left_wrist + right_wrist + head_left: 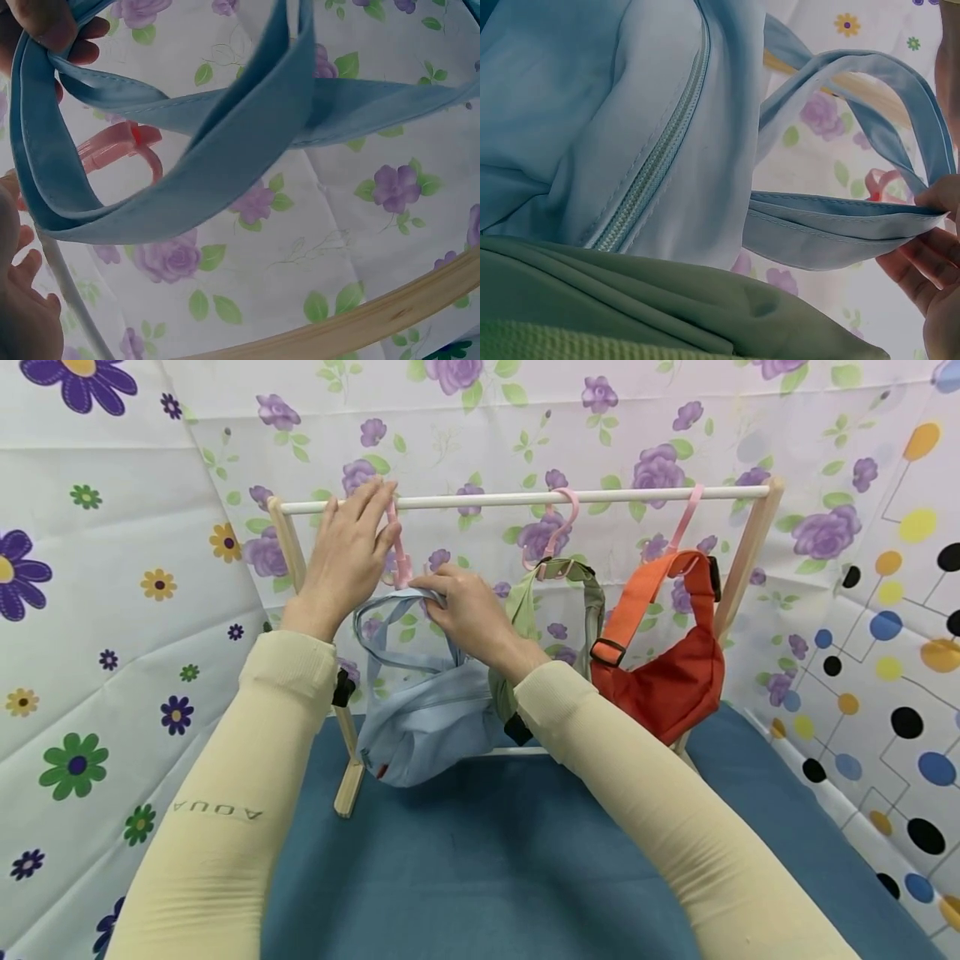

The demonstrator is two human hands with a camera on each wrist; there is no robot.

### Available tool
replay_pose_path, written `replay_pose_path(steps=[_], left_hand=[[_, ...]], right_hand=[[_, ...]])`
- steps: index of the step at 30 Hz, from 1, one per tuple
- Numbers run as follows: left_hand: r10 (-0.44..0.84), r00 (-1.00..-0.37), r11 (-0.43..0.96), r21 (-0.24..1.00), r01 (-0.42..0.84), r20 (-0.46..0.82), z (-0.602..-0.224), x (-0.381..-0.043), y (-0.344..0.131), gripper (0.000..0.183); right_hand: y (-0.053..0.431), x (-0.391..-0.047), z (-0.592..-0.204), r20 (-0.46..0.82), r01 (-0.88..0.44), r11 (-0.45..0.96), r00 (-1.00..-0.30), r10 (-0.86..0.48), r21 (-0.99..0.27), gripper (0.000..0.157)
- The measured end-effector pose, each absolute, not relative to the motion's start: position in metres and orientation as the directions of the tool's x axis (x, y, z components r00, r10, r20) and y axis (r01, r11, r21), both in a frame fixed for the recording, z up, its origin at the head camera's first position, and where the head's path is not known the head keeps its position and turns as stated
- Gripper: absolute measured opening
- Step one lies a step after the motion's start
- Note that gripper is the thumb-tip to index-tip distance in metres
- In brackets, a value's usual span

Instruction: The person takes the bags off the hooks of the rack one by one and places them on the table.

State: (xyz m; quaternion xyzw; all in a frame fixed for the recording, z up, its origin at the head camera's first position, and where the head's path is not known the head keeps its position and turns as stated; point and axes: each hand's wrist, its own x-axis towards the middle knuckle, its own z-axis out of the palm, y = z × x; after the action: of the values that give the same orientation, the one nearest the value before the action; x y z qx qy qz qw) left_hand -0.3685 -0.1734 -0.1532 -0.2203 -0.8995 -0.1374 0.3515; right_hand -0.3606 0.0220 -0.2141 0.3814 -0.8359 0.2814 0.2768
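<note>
A light blue bag (427,718) hangs at the left of the rack, its zipper (660,157) showing in the right wrist view. My right hand (468,610) pinches the bag's straps (232,150) just below a pink hanger (401,560). Up at the white rod (480,500), my left hand (348,543) holds that hanger's hook between thumb and index finger, its other fingers loosely extended. The hanger's clip end (112,146) shows through the strap loop in the left wrist view.
A green bag (630,300) hangs beside the blue one from a second pink hanger (566,518). Farther right, an orange-red bag (667,677) hangs from a third hanger (686,518). Wooden posts (750,552) carry the rod above a blue cloth (480,860). Patterned sheets surround the rack.
</note>
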Motion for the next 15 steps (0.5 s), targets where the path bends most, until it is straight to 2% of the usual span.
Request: replay_pose_path(steps=[8, 12, 15], left_hand=[[0.275, -0.558, 0.773, 0.165, 0.613, 0.783, -0.181, -0.358, -0.185, 0.054], [0.233, -0.567, 0.704, 0.265, 0.658, 0.790, -0.201, -0.350, -0.190, 0.055], [0.218, -0.603, 0.637, 0.355, 0.684, 0.768, -0.215, -0.344, -0.193, 0.059]], right_hand=[[0.022, -0.358, -0.215, 0.680, -0.796, 0.545, -0.554, -0.480, -0.263, 0.028], [0.022, -0.356, -0.216, 0.679, -0.793, 0.543, -0.561, -0.473, -0.277, 0.029], [0.023, -0.356, -0.217, 0.676, -0.789, 0.545, -0.568, -0.469, -0.285, 0.029]])
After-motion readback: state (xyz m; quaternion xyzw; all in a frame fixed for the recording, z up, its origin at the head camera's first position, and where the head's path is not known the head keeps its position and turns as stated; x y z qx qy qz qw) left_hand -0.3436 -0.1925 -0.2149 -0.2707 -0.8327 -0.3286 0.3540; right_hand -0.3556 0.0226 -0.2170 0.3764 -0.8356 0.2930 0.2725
